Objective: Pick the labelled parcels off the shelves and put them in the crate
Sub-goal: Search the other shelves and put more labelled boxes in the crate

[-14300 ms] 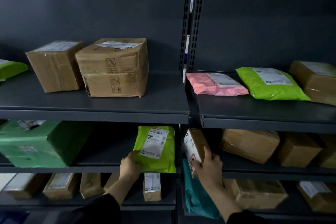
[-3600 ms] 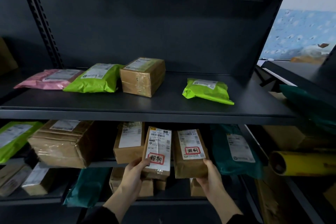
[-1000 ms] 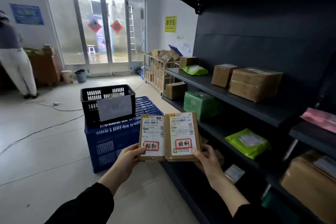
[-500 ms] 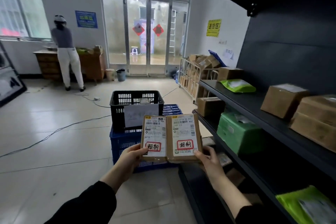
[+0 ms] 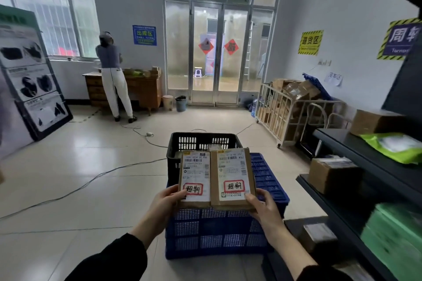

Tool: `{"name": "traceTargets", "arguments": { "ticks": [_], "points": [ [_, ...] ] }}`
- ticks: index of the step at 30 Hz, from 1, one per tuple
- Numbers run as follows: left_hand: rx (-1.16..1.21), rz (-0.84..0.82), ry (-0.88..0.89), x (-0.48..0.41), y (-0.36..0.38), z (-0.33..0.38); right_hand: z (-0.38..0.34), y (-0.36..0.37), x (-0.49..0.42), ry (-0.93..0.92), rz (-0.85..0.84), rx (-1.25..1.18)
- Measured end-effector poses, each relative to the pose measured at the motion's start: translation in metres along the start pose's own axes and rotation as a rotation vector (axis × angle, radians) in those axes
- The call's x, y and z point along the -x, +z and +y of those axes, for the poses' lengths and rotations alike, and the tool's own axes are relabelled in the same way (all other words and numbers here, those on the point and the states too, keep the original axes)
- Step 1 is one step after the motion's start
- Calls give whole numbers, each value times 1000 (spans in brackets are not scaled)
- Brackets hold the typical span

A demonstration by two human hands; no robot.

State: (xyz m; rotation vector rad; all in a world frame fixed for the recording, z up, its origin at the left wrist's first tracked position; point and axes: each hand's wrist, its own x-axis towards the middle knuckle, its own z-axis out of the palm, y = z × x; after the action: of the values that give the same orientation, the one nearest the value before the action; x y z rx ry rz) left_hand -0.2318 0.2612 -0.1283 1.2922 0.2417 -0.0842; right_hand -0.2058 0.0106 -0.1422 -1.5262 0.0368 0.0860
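I hold two small brown parcels side by side, each with a white shipping label and a red-framed sticker. My left hand (image 5: 167, 201) grips the left parcel (image 5: 194, 178) at its lower left corner. My right hand (image 5: 262, 206) grips the right parcel (image 5: 231, 177) at its lower right corner. Both parcels hover in front of a black crate (image 5: 201, 142), which stands on an upturned blue crate (image 5: 228, 230) on the floor straight ahead. Something pale lies inside the black crate, mostly hidden by the parcels.
Dark shelves (image 5: 356, 150) run along the right with brown boxes, a lime mailer (image 5: 397, 146) and a green package. A wire cart of cartons (image 5: 290, 109) stands beyond. Cables cross the tiled floor (image 5: 91, 180). A person (image 5: 113, 75) stands at a wooden desk far left.
I have turned further left away from the shelves, and the crates now sit straight ahead and closer. Both parcels stay in my hands, side by side.
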Motion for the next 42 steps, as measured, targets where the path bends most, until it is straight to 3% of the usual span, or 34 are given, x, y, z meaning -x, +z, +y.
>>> {"name": "traceTargets", "arguments": {
  "ticks": [11,25,42],
  "points": [
    [-18,99,-7,-148,-26,36,-3,43,-168,44,-57,21],
    [38,219,-5,-371,-5,67,-9,40,-411,105,-171,37],
    [20,271,-147,-543,-74,63,33,101,-573,233,-202,78]
  ]
}}
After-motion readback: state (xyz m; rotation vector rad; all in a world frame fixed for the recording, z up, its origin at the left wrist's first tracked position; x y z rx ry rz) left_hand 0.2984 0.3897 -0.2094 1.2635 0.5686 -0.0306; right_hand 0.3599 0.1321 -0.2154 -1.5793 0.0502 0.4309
